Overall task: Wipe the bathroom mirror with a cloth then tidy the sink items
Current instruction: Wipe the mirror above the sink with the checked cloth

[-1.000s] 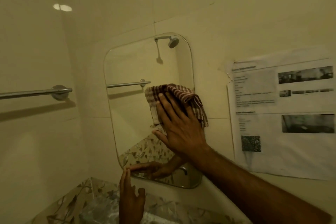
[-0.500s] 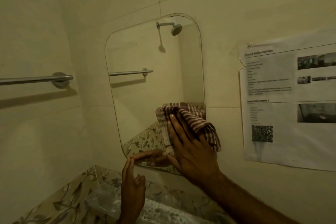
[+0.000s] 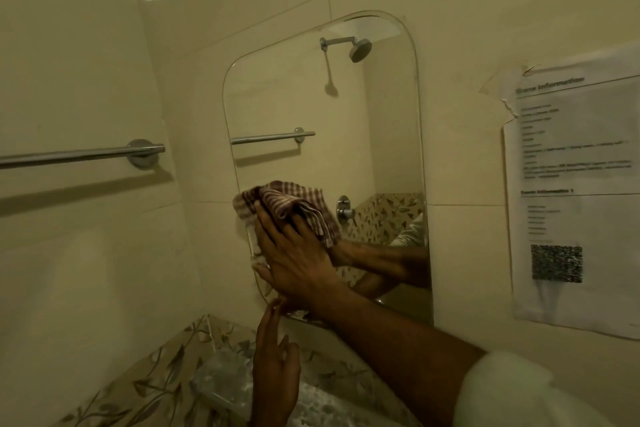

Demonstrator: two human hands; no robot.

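Observation:
A rounded frameless mirror [image 3: 322, 107] hangs on the cream tiled wall. My right hand [image 3: 294, 253] lies flat against its lower left edge and presses a brown and white checked cloth [image 3: 287, 204] onto the glass. The cloth bunches above my fingers. My left hand [image 3: 275, 367] is raised below it, fingers loosely apart, fingertips touching the mirror's bottom left corner and holding nothing. The glass reflects my right forearm, a shower head and a towel rail.
A chrome towel rail [image 3: 104, 152] runs along the left wall. A printed paper notice [image 3: 575, 191] is taped to the wall right of the mirror. Below is a leaf-patterned tiled ledge [image 3: 166, 367] with a clear plastic item [image 3: 221, 385] beside my left hand.
My right hand has carried the cloth from the mirror's right side, first downward, then across to its lower left edge. My left hand has stayed at the bottom corner.

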